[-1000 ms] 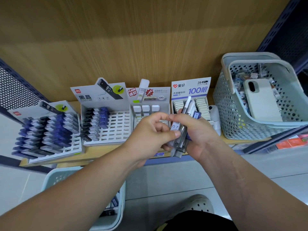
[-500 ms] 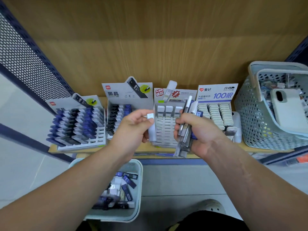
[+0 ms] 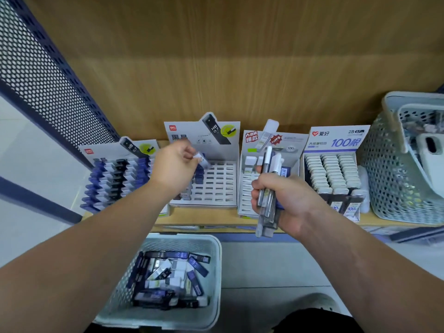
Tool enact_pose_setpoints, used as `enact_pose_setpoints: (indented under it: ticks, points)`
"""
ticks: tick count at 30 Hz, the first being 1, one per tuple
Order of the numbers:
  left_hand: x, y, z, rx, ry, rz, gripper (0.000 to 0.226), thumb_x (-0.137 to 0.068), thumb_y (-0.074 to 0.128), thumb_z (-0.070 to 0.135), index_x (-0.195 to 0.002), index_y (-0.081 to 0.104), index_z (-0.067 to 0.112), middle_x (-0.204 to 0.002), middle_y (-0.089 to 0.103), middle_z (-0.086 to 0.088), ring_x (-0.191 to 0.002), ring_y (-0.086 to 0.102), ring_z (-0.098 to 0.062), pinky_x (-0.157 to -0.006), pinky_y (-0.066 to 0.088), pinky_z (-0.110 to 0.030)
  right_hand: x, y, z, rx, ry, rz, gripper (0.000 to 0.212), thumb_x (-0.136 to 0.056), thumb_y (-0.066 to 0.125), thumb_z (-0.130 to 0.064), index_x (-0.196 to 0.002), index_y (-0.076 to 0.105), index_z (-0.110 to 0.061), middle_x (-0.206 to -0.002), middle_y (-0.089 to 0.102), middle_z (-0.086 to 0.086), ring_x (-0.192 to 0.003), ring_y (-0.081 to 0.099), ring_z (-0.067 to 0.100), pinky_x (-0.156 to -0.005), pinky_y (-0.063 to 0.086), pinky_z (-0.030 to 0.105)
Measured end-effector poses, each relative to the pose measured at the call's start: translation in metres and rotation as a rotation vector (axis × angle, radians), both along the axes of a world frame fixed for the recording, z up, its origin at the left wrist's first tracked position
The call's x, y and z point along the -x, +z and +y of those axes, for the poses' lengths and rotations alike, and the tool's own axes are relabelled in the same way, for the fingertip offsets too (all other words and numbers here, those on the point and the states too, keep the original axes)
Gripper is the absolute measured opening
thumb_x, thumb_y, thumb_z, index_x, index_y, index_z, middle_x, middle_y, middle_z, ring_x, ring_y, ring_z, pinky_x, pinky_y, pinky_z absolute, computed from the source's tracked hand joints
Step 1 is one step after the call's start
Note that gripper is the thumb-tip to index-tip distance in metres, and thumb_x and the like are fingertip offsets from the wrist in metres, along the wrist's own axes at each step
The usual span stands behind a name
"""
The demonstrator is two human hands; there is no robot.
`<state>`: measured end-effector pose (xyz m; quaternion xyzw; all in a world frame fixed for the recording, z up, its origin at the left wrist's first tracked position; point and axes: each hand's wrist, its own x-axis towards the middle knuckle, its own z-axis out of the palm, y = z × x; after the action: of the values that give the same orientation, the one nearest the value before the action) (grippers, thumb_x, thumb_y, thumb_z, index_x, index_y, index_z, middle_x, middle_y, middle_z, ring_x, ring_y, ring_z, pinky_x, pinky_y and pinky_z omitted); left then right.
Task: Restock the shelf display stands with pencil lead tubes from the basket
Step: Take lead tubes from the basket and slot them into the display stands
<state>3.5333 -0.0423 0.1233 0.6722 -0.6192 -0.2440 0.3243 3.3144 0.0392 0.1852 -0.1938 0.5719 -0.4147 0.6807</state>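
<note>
left hand (image 3: 173,164) pinching one lead tube (image 3: 201,160) over the "HB 0.7" stand (image 3: 216,181), right hand (image 3: 283,200) gripping a bunch of tubes (image 3: 268,203)

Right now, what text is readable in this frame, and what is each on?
"HB 0.7": left stand's card.
"HB 0.7": second stand's card.
"100": third stand's card; red badges blurred.
"爱好", "2B 0.7", "100根": right stand's card.
"HB", "0.7": tubes in the floor basket.
Red corner logos: too small.
Tube in the left hand, bundle in the right hand: print blurred.
</note>
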Motion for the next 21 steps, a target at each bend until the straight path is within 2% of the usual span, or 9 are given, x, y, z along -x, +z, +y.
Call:
enact_pose_setpoints:
  ticks: [2,5,10,13,17,21]
  points:
    - [0.0,-0.008,-0.014,0.034,-0.084,-0.093,0.006,-0.088,0.072,0.013,-0.086,0.066,0.013,-0.08,0.067,0.002,-0.074,0.063,-0.016,-0.071,0.054,-0.033,0.001,0.0,-0.002,-0.007,-0.008,0.0,0.018,-0.087,0.06,0.009,-0.093,0.063,-0.008,-0.068,0.054,0.01,-0.059,0.052,0.019,-0.066,0.047,0.034]
    - [0.003,-0.015,-0.031,0.05,-0.135,-0.212,0.009,-0.086,0.073,0.017,-0.082,0.065,0.019,-0.079,0.065,0.006,-0.075,0.061,-0.019,-0.066,0.042,-0.026,0.002,-0.002,-0.006,-0.006,-0.028,-0.008,0.021,-0.087,0.061,0.009,-0.095,0.065,-0.01,-0.07,0.055,0.01,-0.058,0.054,0.018,-0.067,0.047,0.035]
    - [0.004,-0.028,-0.051,-0.036,-0.102,-0.202,0.006,-0.084,0.074,0.018,-0.085,0.07,0.022,-0.088,0.07,0.007,-0.081,0.062,-0.016,-0.068,0.044,-0.023,0.006,-0.008,-0.012,-0.021,-0.049,-0.015,0.024,-0.086,0.062,0.009,-0.098,0.069,-0.011,-0.073,0.058,0.01,-0.058,0.057,0.018,-0.067,0.052,0.034]
    - [0.003,-0.034,-0.056,-0.049,-0.173,-0.24,0.012,-0.085,0.072,0.014,-0.084,0.068,0.025,-0.087,0.066,0.01,-0.08,0.058,-0.011,-0.063,0.04,-0.02,0.007,-0.01,-0.015,-0.02,-0.038,-0.004,0.022,-0.086,0.061,0.01,-0.094,0.067,-0.01,-0.069,0.058,0.009,-0.056,0.057,0.018,-0.067,0.051,0.035]
    - [0.002,-0.038,-0.06,-0.001,-0.235,-0.326,0.012,-0.084,0.073,0.015,-0.081,0.068,0.026,-0.089,0.07,0.005,-0.083,0.062,-0.019,-0.072,0.051,-0.03,0.009,-0.014,-0.017,-0.028,-0.03,0.014,0.021,-0.085,0.062,0.01,-0.092,0.067,-0.009,-0.067,0.057,0.009,-0.058,0.055,0.02,-0.067,0.05,0.036]
    - [0.005,-0.036,-0.064,-0.012,-0.273,-0.357,0.013,-0.085,0.073,0.017,-0.079,0.068,0.028,-0.089,0.071,0.005,-0.086,0.062,-0.02,-0.075,0.052,-0.033,0.009,-0.016,-0.016,-0.022,-0.027,-0.001,0.027,-0.085,0.061,0.011,-0.096,0.067,-0.013,-0.069,0.055,0.007,-0.058,0.054,0.019,-0.063,0.049,0.033]
